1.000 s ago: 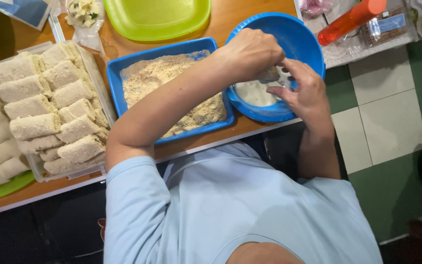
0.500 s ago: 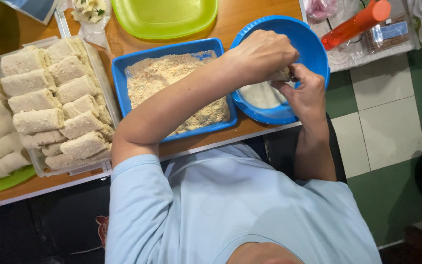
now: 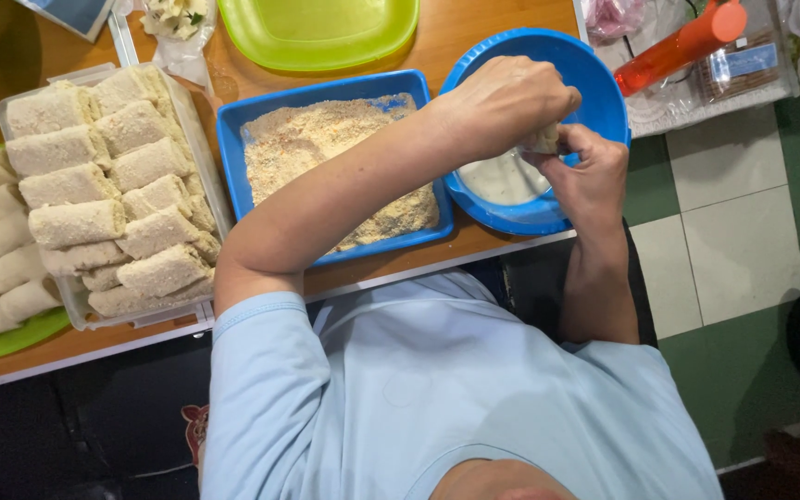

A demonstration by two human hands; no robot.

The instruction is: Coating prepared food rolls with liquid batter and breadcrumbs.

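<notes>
Both my hands are over a round blue bowl (image 3: 594, 69) that holds white batter (image 3: 502, 178). My left hand (image 3: 502, 97) reaches across from the left and grips a small pale roll (image 3: 543, 139) from above. The right hand (image 3: 590, 176) holds the same roll from below, fingers curled on it. The roll hangs just above the batter, near the bowl's right side. Most of the roll is hidden by my fingers.
A blue rectangular tray (image 3: 233, 139) of breadcrumbs (image 3: 326, 148) sits left of the bowl. Further left, a clear container (image 3: 187, 111) holds several breaded rolls, and a green plate (image 3: 2, 343) holds uncoated ones. A green tray (image 3: 317, 32) and a red bottle (image 3: 687, 42) stand behind.
Both hands stay over the bowl, working the roll between the fingers. The hands sit slightly lower in the view; nothing was let go.
</notes>
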